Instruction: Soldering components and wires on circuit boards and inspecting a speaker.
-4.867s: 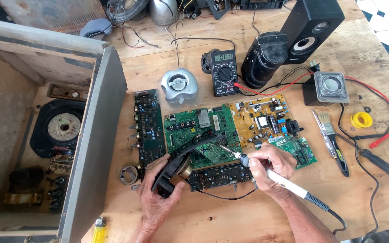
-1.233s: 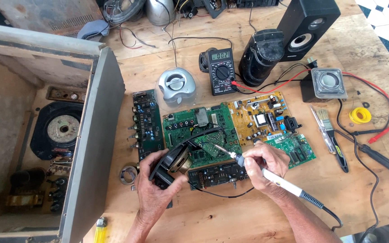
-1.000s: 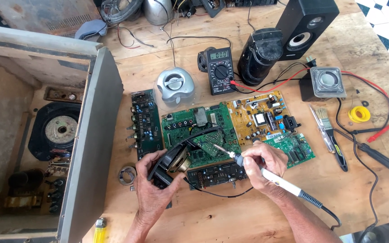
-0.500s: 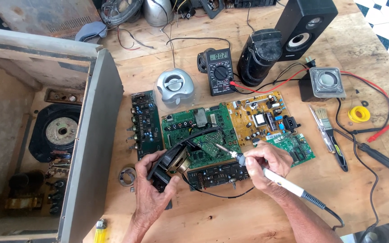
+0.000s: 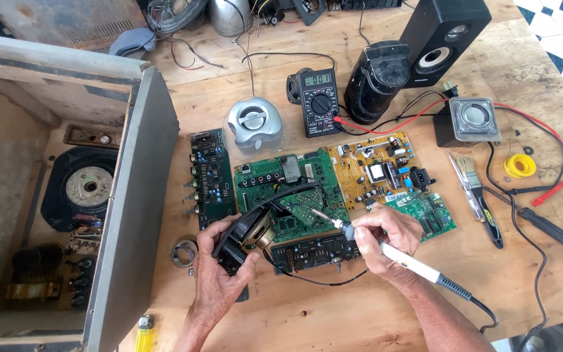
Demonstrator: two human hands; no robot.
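The big open wooden cabinet (image 5: 66,195) on your left is running off the left and near edges, so you are seeing only part of it; the dark round speaker (image 5: 87,188) inside is showing, while the parts in its near corner are sitting in shadow and staying hard to make out. At the far edge, the tangle of wires and metal pieces is being cut off by the frame. The black speaker box (image 5: 444,39) at far right is losing its top corner the same way, and the cord of the soldering iron is slipping out of sight at the near right.

In the middle of the wooden table (image 5: 333,313), the green circuit board (image 5: 281,186) is lying beside a yellow board (image 5: 376,171), and your own hands are covering their near edges. The multimeter (image 5: 318,102) is resting beyond them, with its red lead crossing toward the right.

Your left hand (image 5: 219,277) is wrapping its fingers (image 5: 219,229) tightly around a small black headset-like part (image 5: 245,231), gripping it from the near side; its band is arching over the green board, and the underside is staying hidden by your palm. Your right hand (image 5: 386,234) is closing in a pen grip on the soldering iron (image 5: 392,251), with the tip pointing left and hovering just beside the black part, over the green board. Whether the tip is touching anything is too small to tell.
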